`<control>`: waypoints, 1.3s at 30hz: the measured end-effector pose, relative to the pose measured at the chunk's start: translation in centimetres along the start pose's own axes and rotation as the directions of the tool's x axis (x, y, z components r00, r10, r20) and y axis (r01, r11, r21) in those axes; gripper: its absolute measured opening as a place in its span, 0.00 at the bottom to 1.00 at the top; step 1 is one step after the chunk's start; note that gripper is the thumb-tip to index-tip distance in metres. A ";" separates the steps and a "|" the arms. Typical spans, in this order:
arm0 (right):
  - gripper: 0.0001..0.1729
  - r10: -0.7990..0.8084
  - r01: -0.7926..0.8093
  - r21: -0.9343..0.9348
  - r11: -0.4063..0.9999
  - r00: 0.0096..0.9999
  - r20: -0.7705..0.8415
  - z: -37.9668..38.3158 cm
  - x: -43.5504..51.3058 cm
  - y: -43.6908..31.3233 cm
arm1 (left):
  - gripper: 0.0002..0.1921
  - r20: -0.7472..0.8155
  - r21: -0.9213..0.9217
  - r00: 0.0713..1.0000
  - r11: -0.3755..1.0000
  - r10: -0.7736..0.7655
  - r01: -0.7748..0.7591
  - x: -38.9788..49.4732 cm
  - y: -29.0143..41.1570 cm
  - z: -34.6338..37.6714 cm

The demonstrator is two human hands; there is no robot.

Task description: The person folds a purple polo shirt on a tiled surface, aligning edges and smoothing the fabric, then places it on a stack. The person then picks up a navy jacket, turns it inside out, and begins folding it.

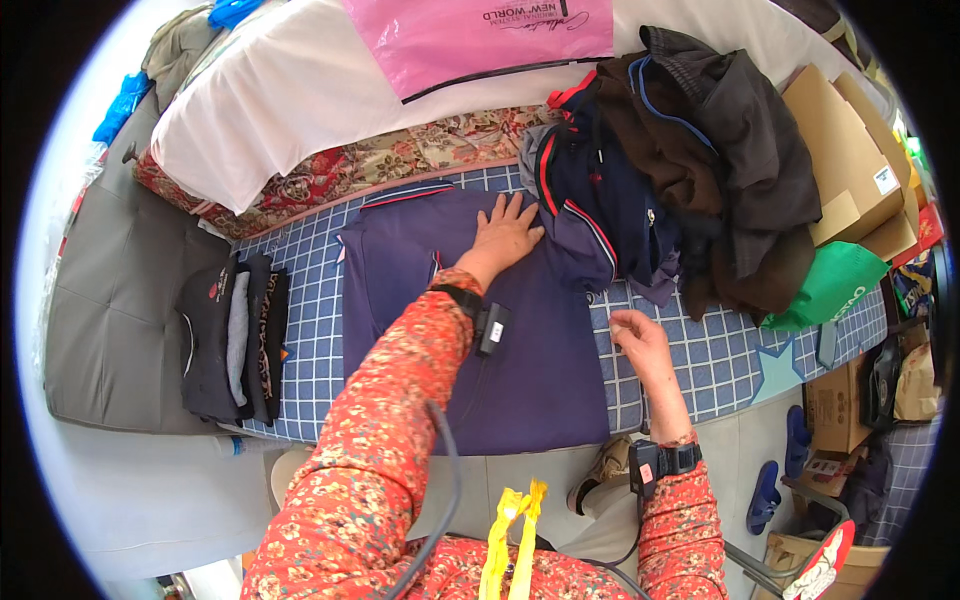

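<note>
A dark purple polo shirt (pixel 540 375) with a striped collar lies spread on a blue checked bed cover (pixel 315 300). My left hand (pixel 504 236) presses flat on its upper part, fingers spread. To the right of the shirt, above the cover, my right hand (pixel 645 341) is half curled with nothing visible in it. The shirt's right sleeve (pixel 577 240), with red and white trim, lies against a heap of clothes. Among that heap are a navy garment with red trim (pixel 615 187) and a dark brown garment (pixel 667 142).
Folded clothes (pixel 232 345) stand in a stack at the left, beside a grey cushioned panel (pixel 112 300). A pink plastic bag (pixel 495 37) rests on white cloth at the back. On the right are an open cardboard box (pixel 847 157) and a green bag (pixel 832 289). Blue slippers (pixel 763 499) lie on the floor.
</note>
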State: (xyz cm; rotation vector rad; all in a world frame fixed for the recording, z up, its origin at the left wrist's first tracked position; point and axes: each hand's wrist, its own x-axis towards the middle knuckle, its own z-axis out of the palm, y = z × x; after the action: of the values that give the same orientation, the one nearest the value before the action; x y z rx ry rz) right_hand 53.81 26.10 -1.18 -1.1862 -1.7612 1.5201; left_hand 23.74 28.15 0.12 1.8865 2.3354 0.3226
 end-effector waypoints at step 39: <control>0.14 -0.329 0.380 -0.387 0.840 0.924 0.193 8.4 -10.9 -6.4 | 0.06 -0.264 -0.952 0.957 0.188 -0.118 -0.240 -6.2 -5.2 -11.7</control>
State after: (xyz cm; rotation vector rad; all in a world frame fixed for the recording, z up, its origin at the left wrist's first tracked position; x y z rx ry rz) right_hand 50.31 12.54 4.64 -0.8889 -2.3196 1.0397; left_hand 17.49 20.06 10.03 1.1765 1.3102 1.7312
